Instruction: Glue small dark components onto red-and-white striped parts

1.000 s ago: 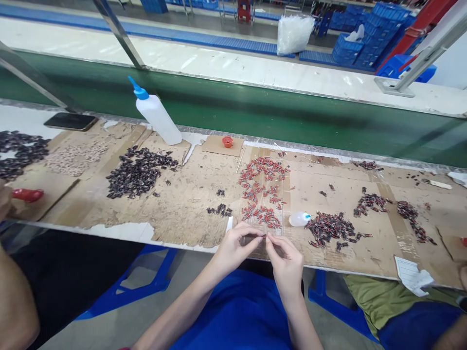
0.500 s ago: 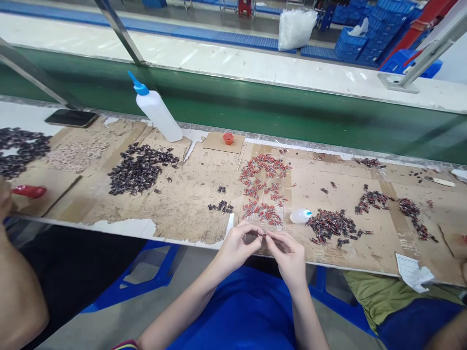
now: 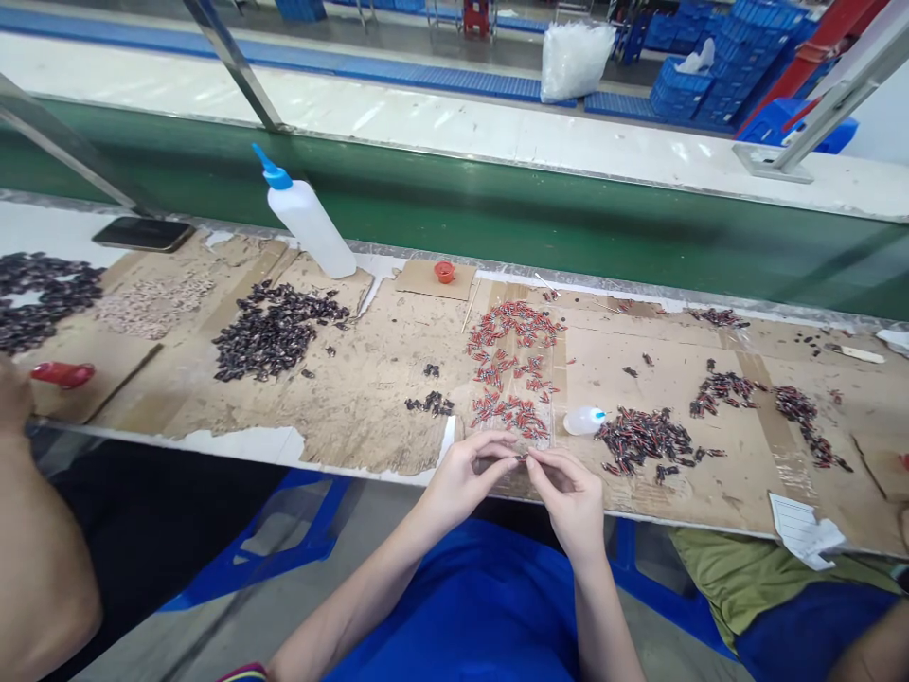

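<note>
My left hand (image 3: 469,474) and my right hand (image 3: 568,493) meet at the table's front edge, fingertips pinched together. Between them is a tiny dark part (image 3: 521,457), mostly covered by the fingers, its kind too small to make out. Just beyond my hands lie many small red-and-black parts (image 3: 507,412) on clear tape. A small white squeeze bottle (image 3: 583,421) with a blue tip lies right of them, beside a heap of dark red-and-black parts (image 3: 646,440). To the left is a small cluster of black parts (image 3: 430,404).
A tall white bottle (image 3: 312,227) with a blue nozzle stands at the back left, near a black parts heap (image 3: 266,332). A red cup (image 3: 444,272) sits on cardboard. A phone (image 3: 144,233) lies far left. A co-worker's arm (image 3: 43,549) is at left, another person at right.
My right hand has shifted slightly right, and the pinched fingertips of both hands have moved a little to the right with the tiny part. The co-worker's arm at left has moved slightly.
</note>
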Motion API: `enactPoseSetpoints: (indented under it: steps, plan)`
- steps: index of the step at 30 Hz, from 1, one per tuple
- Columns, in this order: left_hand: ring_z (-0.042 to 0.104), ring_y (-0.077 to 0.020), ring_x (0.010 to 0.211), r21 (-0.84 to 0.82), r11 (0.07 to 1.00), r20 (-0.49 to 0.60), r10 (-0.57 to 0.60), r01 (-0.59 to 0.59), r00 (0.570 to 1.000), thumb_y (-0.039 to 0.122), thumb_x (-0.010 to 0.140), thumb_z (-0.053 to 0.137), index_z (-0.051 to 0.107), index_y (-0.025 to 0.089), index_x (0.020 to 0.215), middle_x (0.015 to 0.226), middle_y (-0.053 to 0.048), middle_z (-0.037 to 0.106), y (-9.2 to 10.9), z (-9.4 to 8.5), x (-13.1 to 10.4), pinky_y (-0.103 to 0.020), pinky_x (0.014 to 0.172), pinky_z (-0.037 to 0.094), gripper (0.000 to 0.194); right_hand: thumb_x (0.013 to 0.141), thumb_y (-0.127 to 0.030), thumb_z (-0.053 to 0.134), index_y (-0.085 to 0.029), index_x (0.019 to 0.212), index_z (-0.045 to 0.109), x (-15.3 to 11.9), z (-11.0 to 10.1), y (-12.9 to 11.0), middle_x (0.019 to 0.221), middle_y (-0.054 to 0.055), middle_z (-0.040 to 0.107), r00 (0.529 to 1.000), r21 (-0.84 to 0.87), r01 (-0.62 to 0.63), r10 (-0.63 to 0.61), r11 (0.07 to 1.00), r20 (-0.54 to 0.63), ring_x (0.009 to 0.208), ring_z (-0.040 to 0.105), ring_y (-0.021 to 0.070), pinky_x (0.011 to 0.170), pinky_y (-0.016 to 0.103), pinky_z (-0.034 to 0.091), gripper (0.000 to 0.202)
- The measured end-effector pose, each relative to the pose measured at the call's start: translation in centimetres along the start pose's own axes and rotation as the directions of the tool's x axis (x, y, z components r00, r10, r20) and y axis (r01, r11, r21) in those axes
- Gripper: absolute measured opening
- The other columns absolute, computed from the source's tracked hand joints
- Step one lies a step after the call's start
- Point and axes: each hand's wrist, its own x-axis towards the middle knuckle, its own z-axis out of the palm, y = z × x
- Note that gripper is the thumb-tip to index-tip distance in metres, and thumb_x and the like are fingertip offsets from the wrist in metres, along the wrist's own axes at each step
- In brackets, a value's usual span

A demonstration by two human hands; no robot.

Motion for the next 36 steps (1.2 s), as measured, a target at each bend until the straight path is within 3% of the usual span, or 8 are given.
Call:
enactPoseSetpoints:
  steps: [6,10,14,17,22,29,32,36]
  plan:
    - [0.066,-0.0207,0.094,0.276,0.948,-0.030,0.174,-0.159,0.984,0.026,0.085,0.063,0.064,0.021,0.107,0.098,-0.006,0.073,-0.4,-1.8,0.1,-0.038,0.090,0.050,0.023,0.072,-0.039,0.073,-0.018,0.077,0.074,0.0,-2.7,1.0,0.079,0.009,0.074,0.981,-0.038,-0.087,0.079,0.996,-0.176,0.070,0.070,0.0208,0.068,0.034,0.060,0.022]
    - [0.060,-0.0238,0.093,0.581,0.798,-0.194,0.323,-0.157,0.926,0.021,0.088,0.055,0.069,0.023,0.094,0.094,-0.006,0.073,-1.7,-4.9,0.7,-0.042,0.087,0.044,0.015,0.062,-0.042,0.080,-0.016,0.081,0.074,0.9,-6.0,2.3,0.080,0.010,0.075,0.862,-0.014,-0.136,0.111,0.991,-0.495,0.073,0.071,0.0221,0.075,0.038,0.059,0.033]
    - [0.056,-0.0276,0.094,0.757,0.649,-0.234,0.377,-0.075,0.896,0.020,0.088,0.056,0.072,0.026,0.085,0.090,-0.006,0.073,-3.0,-7.0,1.5,-0.047,0.088,0.035,0.017,0.064,-0.047,0.078,-0.014,0.085,0.072,2.2,-7.7,3.1,0.082,0.011,0.073,0.804,-0.070,-0.135,0.068,0.988,-0.591,0.074,0.070,0.0231,0.076,0.041,0.058,0.040]
    - [0.055,-0.0280,0.093,0.809,0.579,-0.175,0.395,-0.097,0.902,0.019,0.087,0.058,0.072,0.026,0.079,0.084,-0.006,0.073,-3.5,-7.5,1.9,-0.046,0.086,0.032,0.017,0.074,-0.049,0.070,-0.014,0.097,0.071,2.9,-7.8,3.1,0.100,0.015,0.070,0.839,-0.328,-0.046,-0.142,0.944,-0.526,0.090,0.067,0.0267,0.084,0.047,0.055,0.042]
    - [0.053,-0.0265,0.093,0.808,0.565,-0.079,0.390,-0.170,0.917,0.016,0.090,0.053,0.070,0.025,0.088,0.087,-0.006,0.072,-2.8,-7.0,2.1,-0.042,0.084,0.032,0.020,0.077,-0.055,0.067,-0.020,0.116,0.064,3.6,-6.5,2.7,0.125,0.016,0.058,0.888,-0.716,0.167,-0.419,0.677,-0.189,0.122,0.045,0.0335,0.102,0.056,0.038,0.053]
    - [0.056,-0.0208,0.091,0.671,0.651,0.166,0.335,-0.355,0.928,0.020,0.093,0.051,0.068,0.025,0.092,0.088,-0.002,0.073,-1.8,-2.6,1.3,-0.037,0.085,0.032,0.018,0.083,-0.050,0.061,-0.020,0.103,0.062,4.1,-4.3,2.9,0.113,0.013,0.067,0.947,-0.572,0.206,-0.308,0.794,-0.087,0.125,0.045,0.0302,0.102,0.051,0.039,0.036]
    - [0.056,-0.0216,0.092,0.670,0.663,0.147,0.321,-0.333,0.936,0.021,0.092,0.054,0.069,0.025,0.091,0.087,-0.004,0.072,-2.4,-1.3,1.1,-0.037,0.084,0.032,0.016,0.076,-0.048,0.069,-0.019,0.100,0.061,3.5,-4.2,2.5,0.098,0.010,0.071,0.980,-0.413,0.120,-0.175,0.903,-0.098,0.097,0.065,0.0253,0.086,0.041,0.052,0.038]
    - [0.056,-0.0224,0.096,0.689,0.660,0.042,0.376,-0.299,0.926,0.023,0.092,0.055,0.070,0.024,0.095,0.091,-0.005,0.072,-2.9,-1.1,0.8,-0.038,0.087,0.034,0.015,0.065,-0.046,0.078,-0.019,0.090,0.069,2.6,-4.1,2.0,0.085,0.007,0.073,0.993,-0.220,0.083,-0.099,0.972,-0.066,0.073,0.067,0.0218,0.066,0.033,0.055,0.038]
